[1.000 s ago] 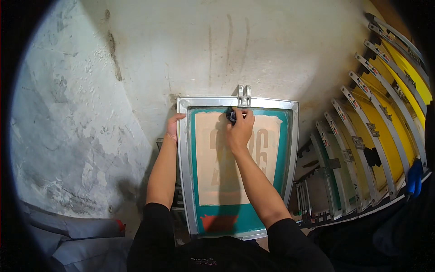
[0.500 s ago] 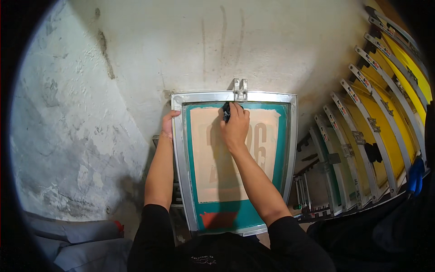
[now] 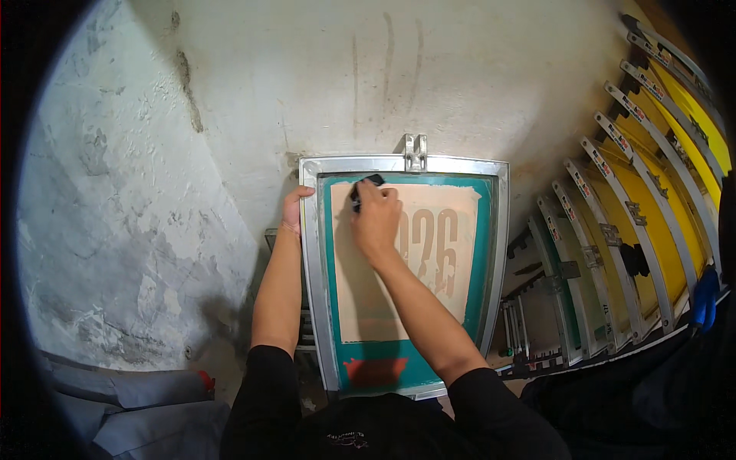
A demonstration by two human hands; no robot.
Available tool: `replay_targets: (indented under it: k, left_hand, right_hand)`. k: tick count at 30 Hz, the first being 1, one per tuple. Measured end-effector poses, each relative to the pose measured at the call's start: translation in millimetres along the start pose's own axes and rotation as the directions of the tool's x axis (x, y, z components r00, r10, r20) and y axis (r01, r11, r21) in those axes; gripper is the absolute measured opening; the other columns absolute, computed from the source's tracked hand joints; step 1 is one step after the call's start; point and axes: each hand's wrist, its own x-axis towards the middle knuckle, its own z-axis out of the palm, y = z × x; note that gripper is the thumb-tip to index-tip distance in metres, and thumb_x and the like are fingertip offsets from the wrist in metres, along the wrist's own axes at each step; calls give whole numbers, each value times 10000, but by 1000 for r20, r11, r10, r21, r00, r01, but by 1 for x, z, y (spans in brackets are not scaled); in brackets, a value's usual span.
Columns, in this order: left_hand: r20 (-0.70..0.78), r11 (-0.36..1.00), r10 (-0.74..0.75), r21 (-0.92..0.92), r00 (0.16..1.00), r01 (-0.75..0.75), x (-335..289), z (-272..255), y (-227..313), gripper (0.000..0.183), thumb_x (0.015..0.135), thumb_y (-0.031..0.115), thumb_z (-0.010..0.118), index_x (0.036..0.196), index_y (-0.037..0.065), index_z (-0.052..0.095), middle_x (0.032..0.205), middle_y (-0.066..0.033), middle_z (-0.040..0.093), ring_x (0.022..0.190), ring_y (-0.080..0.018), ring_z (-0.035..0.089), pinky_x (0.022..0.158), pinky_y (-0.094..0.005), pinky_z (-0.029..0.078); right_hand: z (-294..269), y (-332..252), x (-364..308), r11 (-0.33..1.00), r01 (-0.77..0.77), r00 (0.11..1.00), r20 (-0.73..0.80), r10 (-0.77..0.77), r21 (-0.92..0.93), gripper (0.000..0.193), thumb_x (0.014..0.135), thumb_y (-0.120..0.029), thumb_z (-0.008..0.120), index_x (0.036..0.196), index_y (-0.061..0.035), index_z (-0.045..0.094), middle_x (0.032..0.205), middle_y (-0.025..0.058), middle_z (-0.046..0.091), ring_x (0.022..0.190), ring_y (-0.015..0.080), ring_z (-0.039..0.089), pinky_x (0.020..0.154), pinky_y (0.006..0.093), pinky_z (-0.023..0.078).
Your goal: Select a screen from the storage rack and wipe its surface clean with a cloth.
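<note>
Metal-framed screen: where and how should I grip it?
Probably by its side rails, coming from left and right: these narrow metal bars run along both edges, outside the pale-coated middle, and the left hand is on the left one near its top.

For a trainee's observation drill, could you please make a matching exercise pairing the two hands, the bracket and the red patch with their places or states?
Things
1. Bracket
2. Left hand
3. Red patch
4. Right hand

Places or states
A. Holding a black wad
B. Low on the green mesh
C. At the top edge of the frame
D. Holding the frame's left side

Pairs: 1-C, 2-D, 3-B, 4-A
</note>
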Motion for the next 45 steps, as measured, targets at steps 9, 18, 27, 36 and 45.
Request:
replay_targets:
  k: [9,18,27,36,45]
  left_hand:
    - [69,997,-35,-61,997,40,-2,3,1,548,817,216,604,1302,-38,617,1085,-213,742,859,-336,759,771,-451,654]
    - [81,993,-47,-103,996,55,-2,6,-1,519,818,217,595,1274,-30,631,1050,-205,745,831,-332,759,722,-453,659]
    - [5,998,-25,-52,1000,25,2,1,-3,431,838,213,618,1190,-31,667,971,-170,756,766,-285,756,707,-414,649]
    - [105,992,-55,-103,993,66,-1,6,1,510,823,191,592,1272,-47,628,1087,-210,742,881,-325,761,804,-449,648]
    - [48,997,-59,-56,997,62,-1,7,-1,482,835,220,603,1224,-60,656,1036,-195,757,831,-299,762,754,-414,648]
  right_hand:
    - [3,4,2,998,-51,998,-22,51,-24,621,671,-21,801,1279,-51,678,1339,97,671,1089,338,572,968,453,483]
    - [-16,23,13,996,54,997,-60,-50,65,467,679,-35,791,1132,-126,720,1138,46,700,1011,334,568,902,461,482]
    - [-26,44,12,985,72,995,-55,-82,-160,407,779,-66,746,1183,-93,709,1243,48,699,1014,353,585,910,418,506]
    - [-37,53,21,988,123,990,77,-116,-96,466,796,21,691,1252,-74,678,1107,135,711,949,369,603,854,455,520]
    - [-7,3,2,999,39,999,21,-38,-22,457,830,-56,702,1283,-99,660,1022,158,734,845,364,633,753,496,526]
